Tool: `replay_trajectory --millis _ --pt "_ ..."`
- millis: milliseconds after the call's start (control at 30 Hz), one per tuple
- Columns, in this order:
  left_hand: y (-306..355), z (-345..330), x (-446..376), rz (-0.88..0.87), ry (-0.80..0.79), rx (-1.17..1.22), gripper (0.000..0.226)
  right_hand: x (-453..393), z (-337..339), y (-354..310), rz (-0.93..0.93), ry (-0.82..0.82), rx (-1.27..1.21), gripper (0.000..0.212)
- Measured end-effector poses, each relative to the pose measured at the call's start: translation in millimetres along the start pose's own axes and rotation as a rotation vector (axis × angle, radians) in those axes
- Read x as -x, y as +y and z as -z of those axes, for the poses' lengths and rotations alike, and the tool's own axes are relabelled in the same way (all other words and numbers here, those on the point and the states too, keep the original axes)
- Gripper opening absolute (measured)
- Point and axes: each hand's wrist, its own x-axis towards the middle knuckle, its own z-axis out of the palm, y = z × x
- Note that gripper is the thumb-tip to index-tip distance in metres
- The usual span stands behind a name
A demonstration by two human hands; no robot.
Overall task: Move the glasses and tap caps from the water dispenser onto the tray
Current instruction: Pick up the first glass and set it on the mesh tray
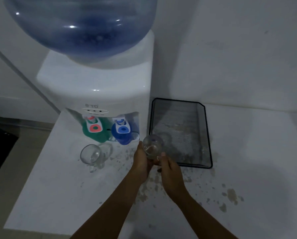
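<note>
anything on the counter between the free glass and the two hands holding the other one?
Head view: nothing stands between the free glass and the left hand. That stretch of counter shows only grey speckled stains. The right hand helps hold the other glass.

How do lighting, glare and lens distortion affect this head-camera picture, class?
Head view: dim, bluish light throughout; small bright glare spots on the water bottle; wide-angle bending curves the dispenser and the mesh tray; the held glass, gripped by the left hand and right hand, looks soft, as does the glass on the counter.
</note>
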Motion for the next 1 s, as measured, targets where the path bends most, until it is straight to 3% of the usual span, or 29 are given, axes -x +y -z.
replay_trajectory --millis 100,200,367,533,800,1000 --pt "-2 -60 -9 0.077 -0.023 -0.041 0.062 -32 32 -7 -0.129 0.125 -0.188 0.035" --pt "5 -79 -14 0.09 -0.032 -0.041 0.049 -47 40 -14 -0.274 0.145 -0.339 0.04" --pt "5 -105 -38 0.043 0.013 -0.119 0.05 -81 60 -20 -0.53 -0.09 -0.68 0.034" --pt "4 -118 -62 0.036 0.022 -0.189 0.05 -109 70 -26 -0.613 -0.202 -0.811 0.025" --pt "7 -125 -87 0.007 0.072 -0.305 0.051 -142 71 -20 -0.749 -0.291 -1.019 0.03" --pt "11 -126 -97 0.047 0.062 -0.365 0.063 -164 70 -13 -0.78 -0.333 -1.137 0.03"
